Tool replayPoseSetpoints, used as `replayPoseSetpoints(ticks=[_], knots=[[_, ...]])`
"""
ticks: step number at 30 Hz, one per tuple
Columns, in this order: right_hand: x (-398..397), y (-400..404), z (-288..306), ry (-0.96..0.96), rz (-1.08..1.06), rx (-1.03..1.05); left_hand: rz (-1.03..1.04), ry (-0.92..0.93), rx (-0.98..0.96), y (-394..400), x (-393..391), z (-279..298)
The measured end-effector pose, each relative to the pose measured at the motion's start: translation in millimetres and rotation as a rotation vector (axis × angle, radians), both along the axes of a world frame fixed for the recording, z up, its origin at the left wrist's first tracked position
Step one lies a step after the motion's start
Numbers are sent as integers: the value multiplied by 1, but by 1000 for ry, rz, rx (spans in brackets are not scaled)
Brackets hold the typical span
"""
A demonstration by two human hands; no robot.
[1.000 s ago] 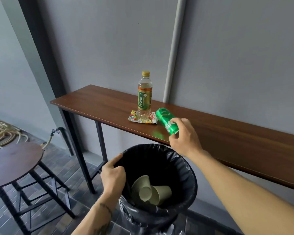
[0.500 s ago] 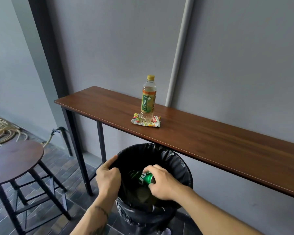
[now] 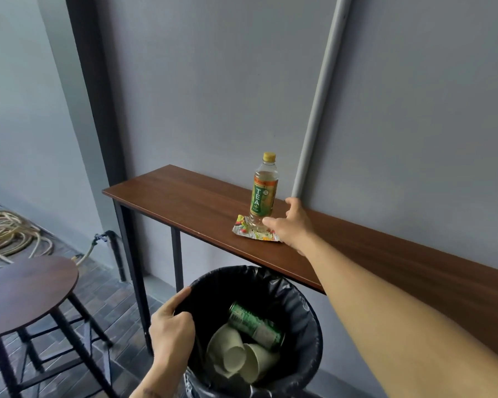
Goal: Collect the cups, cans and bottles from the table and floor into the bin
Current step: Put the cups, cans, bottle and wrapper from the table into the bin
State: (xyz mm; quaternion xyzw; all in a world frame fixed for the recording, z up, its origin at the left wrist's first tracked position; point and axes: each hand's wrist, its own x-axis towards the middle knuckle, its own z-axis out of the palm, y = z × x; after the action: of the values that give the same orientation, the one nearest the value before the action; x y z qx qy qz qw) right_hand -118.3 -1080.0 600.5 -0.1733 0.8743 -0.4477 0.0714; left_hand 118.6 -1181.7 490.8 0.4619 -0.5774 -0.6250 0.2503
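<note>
A tea bottle with a yellow cap stands upright on a crumpled snack wrapper on the long wooden table. My right hand is open just right of the bottle's base, thumb close to it, fingers spread and holding nothing. Below the table's front edge sits the black-lined bin. My left hand grips its left rim. Inside the bin lie a green can and pale paper cups.
A round wooden stool stands at the left. Coiled hose lies on the tiled floor behind it. A grey pipe runs up the wall behind the bottle. The table runs on to the right.
My right hand carried the green can from the table into the bin, let it go, then rose to the bottle. My left hand stayed on the rim.
</note>
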Motion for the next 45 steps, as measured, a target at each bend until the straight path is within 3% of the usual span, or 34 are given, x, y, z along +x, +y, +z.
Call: replayPoseSetpoints(ticks=[8, 18, 23, 27, 31, 36, 39, 43, 45], knots=[[-35, -48, -4, -171, 2, -231, 9, 18, 29, -21, -2, -8], [-19, -52, 5, 69, -100, -218, 4, 24, 0, -28, -6, -6], [33, -37, 20, 93, 116, -315, 27, -17, 5, -25, -16, -2], [89, -31, -14, -127, 240, -167, 18, -10, 15, -20, -19, 2], [122, -36, -83, -427, 145, 57, 3, 28, 30, -22, -17, 1], [126, -47, -119, -482, 178, 237, -2, 97, 54, -26, -15, -4], [113, -49, -110, -352, 250, 331, 0, 128, 73, -28, -9, -11], [82, -29, -64, 295, 267, 257, 35, 151, 96, -32, -5, -22], [58, -20, -45, 499, 220, 213, 43, 152, 105, -32, -3, -22]])
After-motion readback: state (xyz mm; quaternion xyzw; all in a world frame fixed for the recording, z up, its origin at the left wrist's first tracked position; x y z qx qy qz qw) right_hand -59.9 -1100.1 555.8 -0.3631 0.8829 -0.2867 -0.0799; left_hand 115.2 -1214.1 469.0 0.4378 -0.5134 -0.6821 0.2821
